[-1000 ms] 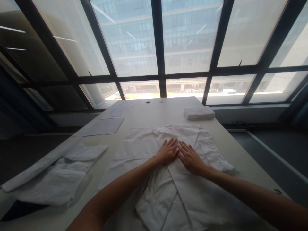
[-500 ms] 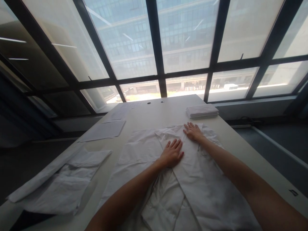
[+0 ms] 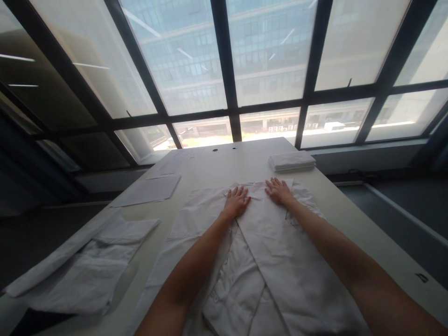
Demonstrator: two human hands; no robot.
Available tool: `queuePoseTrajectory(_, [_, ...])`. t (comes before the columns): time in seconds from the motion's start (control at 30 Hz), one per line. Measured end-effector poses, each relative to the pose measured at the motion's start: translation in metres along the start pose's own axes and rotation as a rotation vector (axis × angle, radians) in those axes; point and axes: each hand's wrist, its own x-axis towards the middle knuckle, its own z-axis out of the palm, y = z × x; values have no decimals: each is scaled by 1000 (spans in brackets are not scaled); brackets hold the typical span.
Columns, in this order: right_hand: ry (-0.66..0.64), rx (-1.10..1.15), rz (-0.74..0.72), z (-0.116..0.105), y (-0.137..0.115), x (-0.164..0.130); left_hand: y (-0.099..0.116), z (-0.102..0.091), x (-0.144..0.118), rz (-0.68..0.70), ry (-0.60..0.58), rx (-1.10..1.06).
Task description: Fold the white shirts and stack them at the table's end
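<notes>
White shirt [image 3: 266, 242] lies spread flat on the middle of the long pale table [image 3: 224, 163], its sleeves folded in over the body so that one broad panel crosses diagonally from the far edge down toward the viewer, and a button placket shows near the bottom of the view. Both hands rest on the far end of it, near the collar. The left hand [image 3: 237, 201] lies palm down with its fingers [image 3: 241, 192] straight and slightly fanned, pressing the cloth and gripping nothing. The right hand [image 3: 279, 191] is likewise flat, fingers [image 3: 273, 183] extended and a little apart, laid on the upper edge of the folded panel; it clamps nothing either. The two hands are near each other but not touching, with a strip of fabric between them. Beyond the right hand, well apart from it at the far right of the table, sits a neat stack of folded white cloth [image 3: 291, 161]. To the left lie flat sheets of paper [image 3: 149, 190] and, nearer the viewer, another rumpled white garment [image 3: 84, 266] (partly hanging off the table's edge, as far as can be told). Two small dark holes [image 3: 224, 149] mark the table's far end, below the large dark-framed window [image 3: 227, 70]. Nothing lies between the hands and the shirt.
</notes>
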Motion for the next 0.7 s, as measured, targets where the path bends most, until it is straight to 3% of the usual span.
queuePoseTrajectory(0.1, [-33,21,71,-3,-10,-2,0,1,-1,-14,-15,2])
queuePoseTrajectory(0.23, [-8,111,219,1,-55,-13,3,-1,0,-29,-11,-11])
queuePoseTrajectory(0.33, [48,162,41,8,-94,-25,3,-2,0,-20,18,-6])
queuePoseTrajectory(0.4, [46,165,-75,12,-106,-29,2,-2,-1,-14,30,-5])
queuePoseTrajectory(0.5, [34,144,-109,11,-99,-29,1,-1,-1,-10,34,-9])
queuePoseTrajectory(0.7, [43,47,-26,-2,-42,-40,1,0,2,-23,36,-34])
